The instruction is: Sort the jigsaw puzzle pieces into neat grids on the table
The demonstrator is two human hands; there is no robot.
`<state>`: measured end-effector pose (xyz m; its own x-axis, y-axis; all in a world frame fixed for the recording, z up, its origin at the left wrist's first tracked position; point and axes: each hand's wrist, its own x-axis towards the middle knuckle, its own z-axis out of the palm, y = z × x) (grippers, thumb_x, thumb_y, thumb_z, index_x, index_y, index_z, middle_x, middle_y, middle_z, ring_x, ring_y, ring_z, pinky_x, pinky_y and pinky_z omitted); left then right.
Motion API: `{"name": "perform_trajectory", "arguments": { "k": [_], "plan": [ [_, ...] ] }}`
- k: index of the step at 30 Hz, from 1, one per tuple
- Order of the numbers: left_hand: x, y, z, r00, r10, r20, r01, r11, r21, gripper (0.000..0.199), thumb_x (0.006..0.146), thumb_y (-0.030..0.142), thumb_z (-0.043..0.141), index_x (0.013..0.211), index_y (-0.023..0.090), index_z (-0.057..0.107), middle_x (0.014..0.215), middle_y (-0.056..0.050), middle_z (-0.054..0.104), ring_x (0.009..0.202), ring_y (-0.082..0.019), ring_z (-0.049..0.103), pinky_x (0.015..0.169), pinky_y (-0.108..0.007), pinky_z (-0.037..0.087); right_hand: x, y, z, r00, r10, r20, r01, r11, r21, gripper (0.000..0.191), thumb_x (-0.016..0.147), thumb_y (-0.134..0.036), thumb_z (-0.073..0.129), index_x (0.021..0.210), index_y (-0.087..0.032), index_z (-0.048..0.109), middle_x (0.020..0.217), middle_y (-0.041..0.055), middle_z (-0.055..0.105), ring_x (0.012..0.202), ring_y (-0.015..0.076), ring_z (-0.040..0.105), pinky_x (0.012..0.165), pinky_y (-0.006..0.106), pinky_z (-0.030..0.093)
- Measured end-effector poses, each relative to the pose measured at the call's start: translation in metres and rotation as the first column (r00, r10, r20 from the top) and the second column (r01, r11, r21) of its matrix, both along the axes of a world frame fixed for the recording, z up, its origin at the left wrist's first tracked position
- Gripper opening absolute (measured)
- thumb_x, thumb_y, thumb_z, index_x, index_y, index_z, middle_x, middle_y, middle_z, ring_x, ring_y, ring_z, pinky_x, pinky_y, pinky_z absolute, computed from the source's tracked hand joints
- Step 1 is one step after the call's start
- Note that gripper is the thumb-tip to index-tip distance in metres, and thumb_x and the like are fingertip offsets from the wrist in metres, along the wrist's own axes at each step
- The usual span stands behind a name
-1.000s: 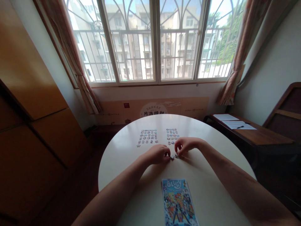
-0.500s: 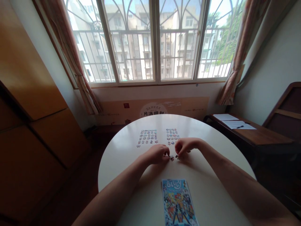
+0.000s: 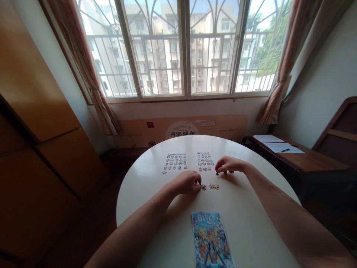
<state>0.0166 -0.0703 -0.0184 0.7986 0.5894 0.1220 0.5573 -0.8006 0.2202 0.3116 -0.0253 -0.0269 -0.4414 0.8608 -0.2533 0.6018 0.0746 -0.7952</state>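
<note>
My right hand (image 3: 231, 164) pinches a small dark-looking puzzle piece (image 3: 217, 173) just above the white table, right of the sorted pieces. My left hand (image 3: 189, 181) rests on the tabletop, thumb and fingers closed on a puzzle piece whose shape is mostly hidden. Touching or close beside those fingertips is a small cluster of puzzle pieces (image 3: 204, 187). Another short strip of yellowish pieces (image 3: 214, 186) lies to its right, under neither hand. Beyond the hands, loose pieces are laid out in rows, a left block (image 3: 175, 162) and a right block (image 3: 205, 160).
A Bluey picture sheet (image 3: 212, 238) lies on the round white table (image 3: 156, 238), nearer to me. On the right, a wooden side table (image 3: 315, 156) holds papers (image 3: 283, 148) and a pen. A cardboard box (image 3: 134, 128) stands below the window.
My right hand has moved away from the pieces by my left hand, up and to the right, with a piece in its fingers. The yellowish strip is now uncovered. My left hand stays put.
</note>
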Motion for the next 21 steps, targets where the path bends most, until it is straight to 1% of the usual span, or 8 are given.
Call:
{"name": "perform_trajectory", "arguments": {
  "k": [2, 5, 7, 9, 11, 14, 17, 21],
  "plan": [
    [0.000, 0.000, 0.000, 1.000, 0.006, -0.005, -0.006, 1.000, 0.005, 0.017, 0.075, 0.024, 0.063, 0.091, 0.020, 0.068, 0.089, -0.002, 0.067, 0.073, -0.015, 0.059, 0.066, -0.024, 0.042, -0.002, 0.007, -0.008, 0.997, -0.048, 0.062, 0.042, 0.995, 0.093, 0.035, 0.067, -0.038, 0.075, 0.094, -0.016, 0.074, 0.081, 0.0071, 0.072, 0.060, 0.0141, 0.062, 0.041, 0.019, 0.033],
    [0.000, 0.001, 0.000, 1.000, 0.009, -0.011, -0.009, 1.000, 0.014, 0.016, 0.076, 0.025, 0.063, 0.091, 0.021, 0.068, 0.090, -0.002, 0.067, 0.073, -0.015, 0.059, 0.066, -0.025, 0.042, -0.002, 0.014, -0.015, 0.995, -0.091, 0.038, 0.077, 0.959, 0.274, 0.034, 0.069, -0.038, 0.073, 0.095, -0.016, 0.074, 0.088, 0.0068, 0.072, 0.057, 0.0115, 0.061, 0.051, 0.021, 0.044],
    [0.000, 0.001, -0.001, 1.000, 0.006, -0.010, -0.006, 1.000, 0.014, 0.016, 0.076, 0.026, 0.064, 0.090, 0.020, 0.068, 0.090, -0.002, 0.067, 0.073, -0.015, 0.059, 0.066, -0.025, 0.042, 0.000, 0.015, -0.015, 0.995, -0.097, 0.030, 0.082, 0.939, 0.334, 0.034, 0.070, -0.040, 0.073, 0.093, -0.015, 0.073, 0.088, 0.0065, 0.071, 0.057, 0.0106, 0.060, 0.054, 0.022, 0.047],
    [-0.001, 0.002, -0.002, 1.000, 0.001, -0.001, -0.001, 1.000, 0.013, 0.016, 0.076, 0.025, 0.064, 0.090, 0.020, 0.068, 0.089, -0.002, 0.067, 0.073, -0.015, 0.058, 0.066, -0.024, 0.042, 0.003, 0.014, -0.013, 0.995, -0.079, 0.053, 0.060, 0.953, 0.295, 0.036, 0.069, -0.042, 0.074, 0.093, -0.016, 0.072, 0.088, 0.0068, 0.070, 0.058, 0.0116, 0.060, 0.049, 0.021, 0.044],
    [-0.001, 0.002, -0.003, 1.000, -0.002, 0.014, 0.002, 1.000, 0.014, 0.016, 0.075, 0.024, 0.063, 0.089, 0.021, 0.068, 0.088, -0.001, 0.067, 0.072, -0.015, 0.058, 0.065, -0.024, 0.041, 0.004, 0.011, -0.011, 0.996, -0.044, 0.081, 0.027, 0.980, 0.199, 0.040, 0.066, -0.043, 0.076, 0.096, -0.017, 0.072, 0.090, 0.0072, 0.070, 0.059, 0.0130, 0.061, 0.043, 0.020, 0.041],
    [-0.001, 0.003, -0.004, 1.000, 0.001, 0.026, -0.001, 1.000, 0.011, 0.016, 0.074, 0.024, 0.063, 0.089, 0.021, 0.068, 0.088, -0.001, 0.067, 0.072, -0.015, 0.057, 0.065, -0.024, 0.041, 0.002, 0.008, -0.010, 0.994, -0.015, 0.109, 0.001, 0.992, 0.125, 0.038, 0.065, -0.040, 0.076, 0.095, -0.018, 0.074, 0.085, 0.0062, 0.068, 0.058, 0.0131, 0.059, 0.042, 0.020, 0.041],
    [0.000, 0.003, -0.004, 0.999, 0.010, 0.032, -0.010, 1.000, 0.008, 0.016, 0.074, 0.024, 0.063, 0.089, 0.021, 0.068, 0.088, -0.001, 0.067, 0.073, -0.015, 0.058, 0.066, -0.025, 0.041, -0.002, 0.008, -0.012, 0.992, -0.019, 0.125, -0.001, 0.987, 0.161, 0.033, 0.067, -0.037, 0.072, 0.093, -0.018, 0.076, 0.079, 0.0044, 0.066, 0.056, 0.0128, 0.058, 0.044, 0.021, 0.041],
    [0.001, 0.003, -0.004, 0.999, 0.026, 0.040, -0.027, 1.000, 0.012, 0.016, 0.075, 0.025, 0.062, 0.089, 0.021, 0.068, 0.089, -0.002, 0.067, 0.075, -0.016, 0.058, 0.068, -0.025, 0.042, -0.007, 0.011, -0.016, 0.987, -0.046, 0.153, -0.004, 0.951, 0.310, 0.030, 0.071, -0.036, 0.068, 0.093, -0.019, 0.078, 0.072, 0.0023, 0.065, 0.058, 0.0127, 0.055, 0.050, 0.023, 0.041]
  ]
}}
